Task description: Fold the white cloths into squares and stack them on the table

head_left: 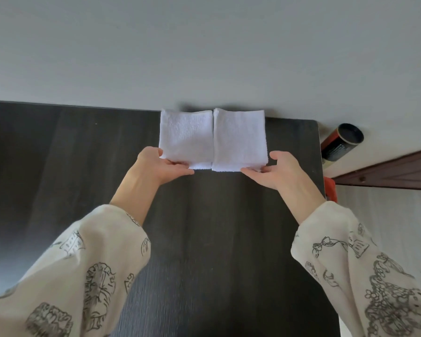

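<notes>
The table (204, 227) is dark wood-grain, its far edge against a pale wall. Two folded white cloths lie on it at 12 o'clock, touching side by side: the left cloth (186, 137) and the right cloth (240, 139). Their far edges reach the table's far edge. The right corner sits at 2 o'clock.

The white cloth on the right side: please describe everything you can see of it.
The right white cloth looks like terry towelling, folded into a near-square pad with layered edges at its near side. It lies flat at the far edge of the dark table, against the wall, touching the left white cloth along one side. The right hand pinches its near corner.
</notes>
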Demonstrator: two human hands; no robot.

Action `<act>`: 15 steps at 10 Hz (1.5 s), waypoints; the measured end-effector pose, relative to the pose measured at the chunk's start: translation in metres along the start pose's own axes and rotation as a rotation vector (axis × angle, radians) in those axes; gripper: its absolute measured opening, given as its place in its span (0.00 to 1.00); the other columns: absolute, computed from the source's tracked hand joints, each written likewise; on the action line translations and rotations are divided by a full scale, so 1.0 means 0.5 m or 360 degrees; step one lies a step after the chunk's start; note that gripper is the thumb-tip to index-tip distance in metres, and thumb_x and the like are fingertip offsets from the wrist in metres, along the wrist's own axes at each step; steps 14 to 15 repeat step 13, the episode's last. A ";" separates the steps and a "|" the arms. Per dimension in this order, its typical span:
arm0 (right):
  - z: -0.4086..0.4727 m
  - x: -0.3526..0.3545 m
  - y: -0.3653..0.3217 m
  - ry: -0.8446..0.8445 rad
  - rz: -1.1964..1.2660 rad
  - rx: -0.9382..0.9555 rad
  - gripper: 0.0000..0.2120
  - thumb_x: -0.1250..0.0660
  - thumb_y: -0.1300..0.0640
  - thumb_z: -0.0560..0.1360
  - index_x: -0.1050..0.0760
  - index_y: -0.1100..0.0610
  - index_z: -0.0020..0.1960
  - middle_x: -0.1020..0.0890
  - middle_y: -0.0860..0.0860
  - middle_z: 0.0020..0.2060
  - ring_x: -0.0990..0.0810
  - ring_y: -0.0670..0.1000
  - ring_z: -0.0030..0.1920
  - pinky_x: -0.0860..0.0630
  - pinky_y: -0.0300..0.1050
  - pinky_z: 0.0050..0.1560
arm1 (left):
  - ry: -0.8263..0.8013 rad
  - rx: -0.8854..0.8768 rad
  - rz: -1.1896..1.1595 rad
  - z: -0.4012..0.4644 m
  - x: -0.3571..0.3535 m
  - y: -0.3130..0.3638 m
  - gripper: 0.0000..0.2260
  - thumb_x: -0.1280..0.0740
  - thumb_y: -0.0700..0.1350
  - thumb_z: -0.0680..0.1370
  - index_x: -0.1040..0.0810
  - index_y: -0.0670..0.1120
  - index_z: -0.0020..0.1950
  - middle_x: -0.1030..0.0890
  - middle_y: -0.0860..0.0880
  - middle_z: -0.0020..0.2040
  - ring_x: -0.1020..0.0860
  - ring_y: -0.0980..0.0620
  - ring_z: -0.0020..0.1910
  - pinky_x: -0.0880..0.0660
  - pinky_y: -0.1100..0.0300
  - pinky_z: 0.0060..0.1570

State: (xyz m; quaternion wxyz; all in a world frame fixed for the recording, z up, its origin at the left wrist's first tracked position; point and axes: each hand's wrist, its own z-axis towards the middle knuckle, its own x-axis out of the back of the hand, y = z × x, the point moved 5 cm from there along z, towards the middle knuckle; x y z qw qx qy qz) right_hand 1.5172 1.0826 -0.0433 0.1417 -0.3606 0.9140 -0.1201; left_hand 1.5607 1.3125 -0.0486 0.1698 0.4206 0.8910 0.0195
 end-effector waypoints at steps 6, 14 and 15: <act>0.024 -0.028 -0.067 0.0420 -0.0718 0.0524 0.20 0.49 0.51 0.80 0.32 0.60 0.66 0.27 0.57 0.64 0.29 0.56 0.64 0.32 0.53 0.67 | 0.0592 -0.0832 0.1020 0.039 0.032 0.092 0.13 0.50 0.47 0.79 0.29 0.48 0.58 0.28 0.49 0.55 0.30 0.46 0.57 0.31 0.53 0.55; -0.024 0.064 0.126 0.0409 -0.1586 0.1117 0.20 0.48 0.54 0.81 0.37 0.59 0.72 0.36 0.56 0.72 0.40 0.55 0.73 0.43 0.48 0.71 | 0.0287 -0.1103 0.1927 0.007 0.143 -0.117 0.25 0.44 0.46 0.81 0.50 0.47 0.76 0.51 0.48 0.77 0.54 0.47 0.76 0.54 0.49 0.74; -0.024 0.064 0.126 0.0409 -0.1586 0.1117 0.20 0.48 0.54 0.81 0.37 0.59 0.72 0.36 0.56 0.72 0.40 0.55 0.73 0.43 0.48 0.71 | 0.0287 -0.1103 0.1927 0.007 0.143 -0.117 0.25 0.44 0.46 0.81 0.50 0.47 0.76 0.51 0.48 0.77 0.54 0.47 0.76 0.54 0.49 0.74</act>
